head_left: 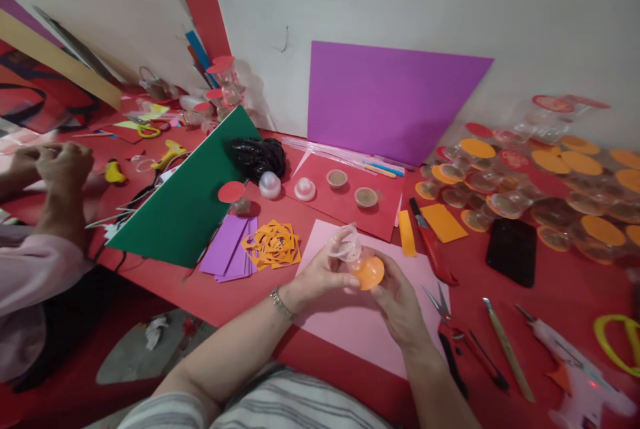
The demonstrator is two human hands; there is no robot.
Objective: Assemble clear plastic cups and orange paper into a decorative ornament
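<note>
Above a pink sheet [320,319], my left hand [320,280] has its fingers around a clear plastic cup [345,244]. Joined to or touching that cup is an orange disc [370,273] with a clear plastic piece over it; I cannot tell how they are fixed. My right hand [403,305] grips the disc's right edge. Beyond my hands, two small cups with brown filling [337,179] sit on a red sheet [350,215]. Near them stand clear plastic domes [270,185]. Purple paper strips [225,252] and orange paper cut-outs [273,244] lie left of my left hand.
Right of my hands lie a red cutter [434,252], scissors [445,312], a craft knife [509,349], a glue gun [575,362] and a black phone [511,252]. Several hourglass-like cup pieces [577,162] crowd the back right. A green board [185,209] separates a co-worker's hands [65,165].
</note>
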